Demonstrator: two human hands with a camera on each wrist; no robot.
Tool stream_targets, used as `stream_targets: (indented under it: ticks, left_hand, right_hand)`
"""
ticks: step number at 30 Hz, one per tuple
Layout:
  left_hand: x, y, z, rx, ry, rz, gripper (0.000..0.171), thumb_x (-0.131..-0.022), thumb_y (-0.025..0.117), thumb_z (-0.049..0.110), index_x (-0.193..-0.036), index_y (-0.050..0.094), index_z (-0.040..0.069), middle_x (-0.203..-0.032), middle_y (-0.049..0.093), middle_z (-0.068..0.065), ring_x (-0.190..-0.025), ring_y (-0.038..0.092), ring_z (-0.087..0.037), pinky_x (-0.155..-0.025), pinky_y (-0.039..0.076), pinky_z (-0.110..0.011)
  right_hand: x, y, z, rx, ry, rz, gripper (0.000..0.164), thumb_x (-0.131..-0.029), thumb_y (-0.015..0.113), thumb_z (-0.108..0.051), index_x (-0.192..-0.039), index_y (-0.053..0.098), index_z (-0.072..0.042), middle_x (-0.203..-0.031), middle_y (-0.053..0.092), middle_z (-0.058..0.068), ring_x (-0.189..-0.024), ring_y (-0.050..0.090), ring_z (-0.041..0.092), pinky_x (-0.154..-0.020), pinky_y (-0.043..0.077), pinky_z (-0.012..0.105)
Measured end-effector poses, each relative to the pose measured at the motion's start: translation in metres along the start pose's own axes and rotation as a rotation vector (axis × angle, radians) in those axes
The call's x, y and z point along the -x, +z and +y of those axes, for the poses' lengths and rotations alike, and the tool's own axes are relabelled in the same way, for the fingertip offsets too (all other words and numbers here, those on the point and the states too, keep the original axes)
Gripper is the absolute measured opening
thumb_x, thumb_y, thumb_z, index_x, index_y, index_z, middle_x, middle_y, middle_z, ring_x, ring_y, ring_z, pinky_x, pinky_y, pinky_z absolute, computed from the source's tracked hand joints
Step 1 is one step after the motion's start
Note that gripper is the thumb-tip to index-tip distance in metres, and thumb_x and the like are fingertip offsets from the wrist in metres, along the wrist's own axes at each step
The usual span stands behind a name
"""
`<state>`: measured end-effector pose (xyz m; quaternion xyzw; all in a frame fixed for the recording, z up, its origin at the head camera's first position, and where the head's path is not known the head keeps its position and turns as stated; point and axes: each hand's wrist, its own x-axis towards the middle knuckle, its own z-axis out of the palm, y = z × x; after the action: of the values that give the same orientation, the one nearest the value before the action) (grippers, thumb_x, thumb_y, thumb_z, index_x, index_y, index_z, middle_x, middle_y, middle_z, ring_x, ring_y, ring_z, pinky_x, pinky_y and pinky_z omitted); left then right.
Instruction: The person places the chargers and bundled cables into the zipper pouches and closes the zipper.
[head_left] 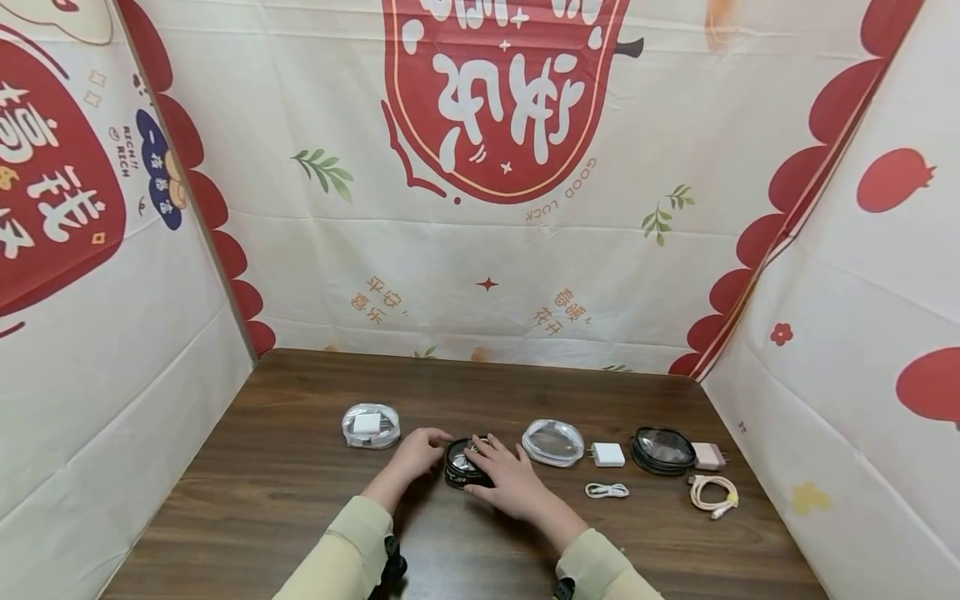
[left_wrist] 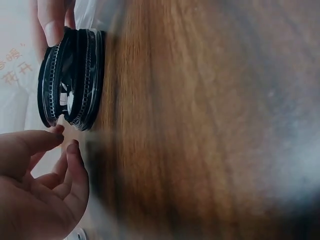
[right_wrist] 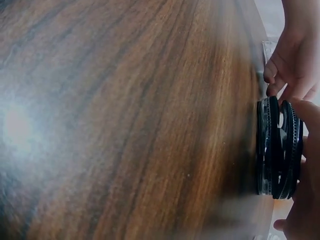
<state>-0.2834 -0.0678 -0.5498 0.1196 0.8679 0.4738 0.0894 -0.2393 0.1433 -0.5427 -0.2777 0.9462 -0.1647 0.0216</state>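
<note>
Flat on the desk (head_left: 465, 392), the round black case (head_left: 455, 468) is lying under the spread right hand (head_left: 512, 477); the left hand (head_left: 416, 455), fingers bent, is resting at its left edge, any pinch I cannot tell.

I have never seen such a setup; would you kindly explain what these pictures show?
There is no machine, only a person's bare left hand and right hand. The wide picture comes from a camera on the head; the two sideways close-ups come from cameras on the wrists. On the brown table, farthest left is a clear case with a white plug inside. To the right lie a second clear case, a loose white plug, a white cable, a black-rimmed case, a pinkish plug and a pinkish cable. Between them, the right hand rests on a black zip case, while the left hand's fingers are at its edge; whether they pinch it, I cannot tell.
</note>
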Motion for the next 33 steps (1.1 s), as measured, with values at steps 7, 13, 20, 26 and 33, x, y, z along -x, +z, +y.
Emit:
stream_targets:
  ticks: [7, 13, 20, 26, 33]
  left_hand:
    - [-0.01, 0.001, 0.003, -0.108, 0.021, -0.075, 0.026, -0.089, 0.058, -0.004, -0.112, 0.07, 0.001, -0.087, 0.067, -0.007, -0.055, 0.053, -0.013, -0.049, 0.046, -0.025]
    - [-0.013, 0.002, 0.0, -0.186, 0.074, -0.033, 0.017, -0.085, 0.064, -0.003, -0.098, 0.073, 0.004, -0.082, 0.065, -0.004, -0.061, 0.054, -0.012, -0.057, 0.047, -0.028]
    - [-0.015, 0.003, 0.0, -0.292, 0.08, 0.029, 0.006, -0.084, 0.069, 0.004, -0.08, 0.067, 0.008, -0.078, 0.062, 0.0, -0.074, 0.056, -0.017, -0.071, 0.048, -0.036]
    - [-0.017, 0.003, 0.003, -0.313, 0.105, 0.046, 0.012, -0.084, 0.071, 0.004, -0.076, 0.066, 0.009, -0.077, 0.063, 0.001, -0.073, 0.058, -0.017, -0.07, 0.049, -0.035]
    - [-0.02, 0.003, 0.005, -0.395, 0.172, 0.056, 0.007, -0.083, 0.071, 0.001, -0.082, 0.074, 0.008, -0.083, 0.07, -0.002, -0.081, 0.065, -0.021, -0.075, 0.053, -0.036]
  right_hand:
    - [-0.001, 0.007, 0.005, -0.02, 0.002, 0.003, 0.061, -0.094, 0.056, -0.05, -0.146, 0.046, -0.018, -0.155, 0.033, 0.006, -0.143, 0.024, 0.031, -0.104, 0.015, 0.072]
    - [0.0, 0.008, 0.006, -0.025, -0.023, 0.02, 0.061, -0.094, 0.058, -0.049, -0.145, 0.047, -0.017, -0.154, 0.036, 0.009, -0.141, 0.027, 0.035, -0.101, 0.017, 0.074]
    - [0.0, 0.007, 0.006, -0.015, -0.009, 0.009, 0.062, -0.094, 0.057, -0.051, -0.146, 0.047, -0.019, -0.154, 0.035, 0.008, -0.142, 0.027, 0.034, -0.101, 0.017, 0.074]
    - [0.0, 0.008, 0.006, -0.024, 0.014, -0.013, 0.063, -0.093, 0.057, -0.051, -0.147, 0.044, -0.02, -0.156, 0.033, 0.006, -0.143, 0.025, 0.032, -0.103, 0.015, 0.074]
    - [0.0, 0.005, 0.005, -0.004, 0.01, -0.033, 0.067, -0.092, 0.059, -0.05, -0.149, 0.041, -0.018, -0.156, 0.032, 0.007, -0.143, 0.025, 0.033, -0.102, 0.016, 0.074]
